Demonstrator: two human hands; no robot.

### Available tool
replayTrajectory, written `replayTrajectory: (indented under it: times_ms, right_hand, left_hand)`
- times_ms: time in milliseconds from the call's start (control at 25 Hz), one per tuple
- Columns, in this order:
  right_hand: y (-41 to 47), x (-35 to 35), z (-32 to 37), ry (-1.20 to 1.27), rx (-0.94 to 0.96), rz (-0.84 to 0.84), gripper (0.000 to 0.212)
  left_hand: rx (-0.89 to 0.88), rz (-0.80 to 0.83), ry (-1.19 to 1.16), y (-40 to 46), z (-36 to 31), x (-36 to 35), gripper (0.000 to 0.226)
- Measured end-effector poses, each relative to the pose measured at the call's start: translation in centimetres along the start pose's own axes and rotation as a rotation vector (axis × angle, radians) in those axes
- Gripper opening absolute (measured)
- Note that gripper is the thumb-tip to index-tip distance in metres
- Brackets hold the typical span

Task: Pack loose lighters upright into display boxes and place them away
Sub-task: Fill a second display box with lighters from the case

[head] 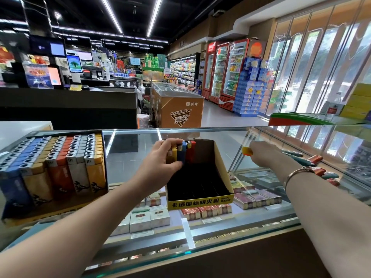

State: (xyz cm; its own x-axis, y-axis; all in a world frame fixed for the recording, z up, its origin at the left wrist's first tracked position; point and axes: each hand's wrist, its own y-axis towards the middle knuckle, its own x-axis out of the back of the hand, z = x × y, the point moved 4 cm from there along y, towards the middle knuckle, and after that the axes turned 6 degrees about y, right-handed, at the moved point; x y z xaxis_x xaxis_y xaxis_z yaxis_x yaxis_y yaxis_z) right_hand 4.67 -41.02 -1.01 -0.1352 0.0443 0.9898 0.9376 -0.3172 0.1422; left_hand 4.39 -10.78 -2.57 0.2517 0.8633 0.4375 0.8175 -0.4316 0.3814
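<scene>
right hand (261, 155) hides yellow lighter (247, 151) (probably pinched)

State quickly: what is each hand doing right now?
Left hand: grips upright lighters in the display box.
Right hand: pinches a yellow lighter.

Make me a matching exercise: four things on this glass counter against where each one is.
1. full display box of lighters
2. yellow-fronted cardboard display box
3. small yellow lighter
4. loose teal and orange lighters

A. in the right hand's grip
B. far left
C. centre, nearly empty
D. lying right of the right wrist

Pairs: 1-B, 2-C, 3-A, 4-D
</scene>
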Motion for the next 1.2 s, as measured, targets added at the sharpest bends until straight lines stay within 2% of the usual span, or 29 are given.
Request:
replayTrajectory:
  times_ms: [160, 320, 400, 480, 680, 760, 880, 1000, 1200]
  right_hand:
    - [0.1, -0.2, 1.4, -0.047, 0.057, -0.020, 0.016]
    - [0.8, 0.1, 2.0, 0.077, 0.104, 0.081, 0.026]
    - [0.8, -0.1, 2.2, 0.045, 0.126, 0.121, 0.024]
    - [0.7, -0.3, 2.4, 0.006, 0.144, 0.082, 0.021]
    - [-0.3, 2.1, 2.1, 0.003, 0.123, -0.168, 0.011]
    - [-0.7, 3.5, 0.9, -0.054, 0.075, -0.185, 0.009]
    - [-1.3, 4.3, -1.4, -0.149, -0.014, -0.074, 0.009]
    - [-1.8, 3.4, -3.1, -0.143, -0.079, 0.075, 0.008]
    - [-2.3, 1.9, -3.7, -0.084, -0.114, 0.276, 0.029]
  left_hand:
    - [0.011, 0.020, -0.014, 0.0, 0.0, 0.1, 0.042]
    - [0.006, 0.017, -0.003, 0.1, 0.1, 0.0, 0.043]
    - [0.003, 0.017, -0.008, 0.1, 0.1, 0.0, 0.043]
    - [0.002, 0.022, -0.024, 0.1, 0.2, 0.0, 0.043]
    - [0.002, 0.035, -0.051, 0.3, 0.4, 0.0, 0.045]
    - [0.006, 0.040, -0.050, 0.3, 0.4, 0.0, 0.045]
    - [0.005, 0.036, -0.027, 0.4, 0.5, 0.0, 0.046]
    - [0.008, 0.037, -0.044, 0.3, 0.4, 0.0, 0.044]
    - [-0.002, 0.031, -0.065, 0.2, 0.2, 0.0, 0.045]
